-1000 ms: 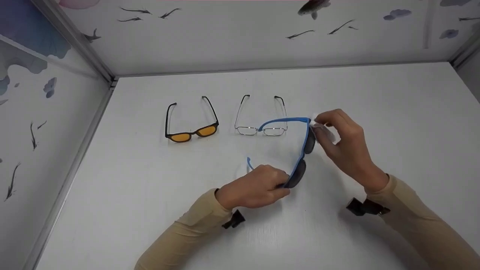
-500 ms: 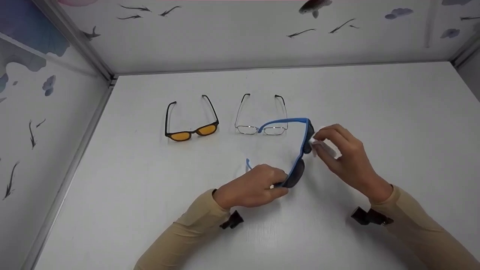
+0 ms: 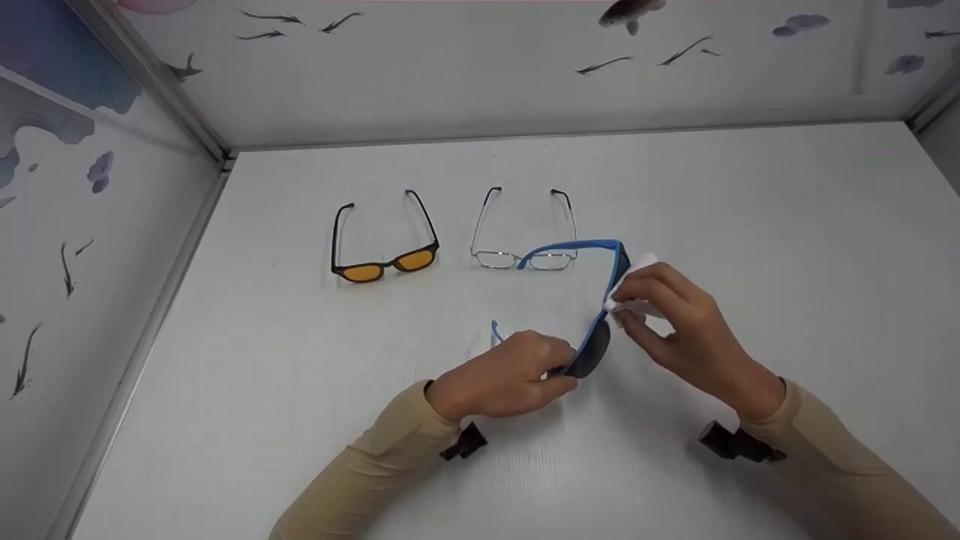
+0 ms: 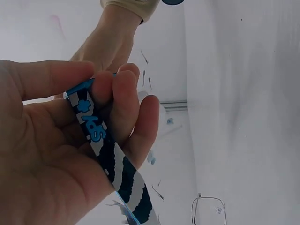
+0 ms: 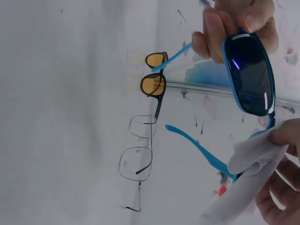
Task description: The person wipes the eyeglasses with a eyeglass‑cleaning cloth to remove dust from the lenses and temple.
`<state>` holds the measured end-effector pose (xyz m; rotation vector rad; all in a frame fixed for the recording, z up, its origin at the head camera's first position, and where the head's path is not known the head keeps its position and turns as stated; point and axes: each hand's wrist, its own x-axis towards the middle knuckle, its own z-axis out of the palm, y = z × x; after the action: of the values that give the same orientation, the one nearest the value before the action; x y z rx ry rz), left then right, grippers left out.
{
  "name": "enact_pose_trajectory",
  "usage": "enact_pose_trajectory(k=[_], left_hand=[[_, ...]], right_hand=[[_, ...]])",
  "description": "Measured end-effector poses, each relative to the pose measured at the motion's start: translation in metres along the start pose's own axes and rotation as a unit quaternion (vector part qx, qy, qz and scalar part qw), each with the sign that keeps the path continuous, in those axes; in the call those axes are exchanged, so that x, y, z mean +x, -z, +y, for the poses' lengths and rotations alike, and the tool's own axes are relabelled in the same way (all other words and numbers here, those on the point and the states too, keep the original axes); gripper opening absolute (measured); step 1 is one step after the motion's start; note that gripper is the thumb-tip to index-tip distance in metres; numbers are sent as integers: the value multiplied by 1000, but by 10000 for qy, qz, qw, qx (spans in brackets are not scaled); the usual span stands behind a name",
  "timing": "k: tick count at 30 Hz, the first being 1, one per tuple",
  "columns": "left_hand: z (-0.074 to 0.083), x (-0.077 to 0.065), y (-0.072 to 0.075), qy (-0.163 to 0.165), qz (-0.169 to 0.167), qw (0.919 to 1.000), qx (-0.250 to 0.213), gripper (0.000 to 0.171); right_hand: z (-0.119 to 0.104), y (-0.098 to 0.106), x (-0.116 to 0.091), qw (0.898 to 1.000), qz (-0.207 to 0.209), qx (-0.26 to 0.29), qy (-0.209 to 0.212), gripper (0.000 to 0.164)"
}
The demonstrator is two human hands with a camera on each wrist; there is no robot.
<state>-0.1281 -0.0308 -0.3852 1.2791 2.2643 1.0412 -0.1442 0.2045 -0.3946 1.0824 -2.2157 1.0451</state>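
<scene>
My left hand (image 3: 517,375) grips a pair of blue-framed sunglasses (image 3: 590,352) at one hinge end, fingers curled round the temple arm. That arm (image 4: 119,164) shows a dark and pale striped pattern in the left wrist view. The other blue arm reaches out to the left, overlapping the wire glasses in the head view. My right hand (image 3: 679,322) pinches a white cloth (image 5: 253,168) against the frame near the nose bridge. The cloth covers the far lens; the near dark lens (image 5: 251,75) is bare.
Black-framed glasses with orange lenses (image 3: 386,268) stand on the white table (image 3: 300,420) at left, arms unfolded. Thin wire-framed glasses (image 3: 495,260) lie to their right. Printed panels (image 3: 450,75) border the table at the back and left.
The right hand has slid the cloth from the far corner of the sunglasses, over the far lens, down to the bridge. The left hand stays almost still.
</scene>
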Motion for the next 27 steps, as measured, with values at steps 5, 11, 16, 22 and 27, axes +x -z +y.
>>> enact_pose_trajectory(k=[5,11,16,22,27], left_hand=[[-2,-1,0,-280,507,9983,-49,12],[-1,0,-1,-773,971,9918,-291,9],[-2,3,-4,-1069,1178,9850,-664,6],[-2,6,-5,-1047,1142,9806,-1204,14],[-2,7,-6,-899,1122,9849,-967,23]], right_hand=[[4,-1,-12,9989,-285,-349,142,11],[9,-2,-22,9982,-325,-145,-485,38],[7,-6,-26,9954,-132,584,-744,41],[1,-6,-27,9854,214,1432,-891,28],[-5,-5,-24,9800,535,1656,-961,30]])
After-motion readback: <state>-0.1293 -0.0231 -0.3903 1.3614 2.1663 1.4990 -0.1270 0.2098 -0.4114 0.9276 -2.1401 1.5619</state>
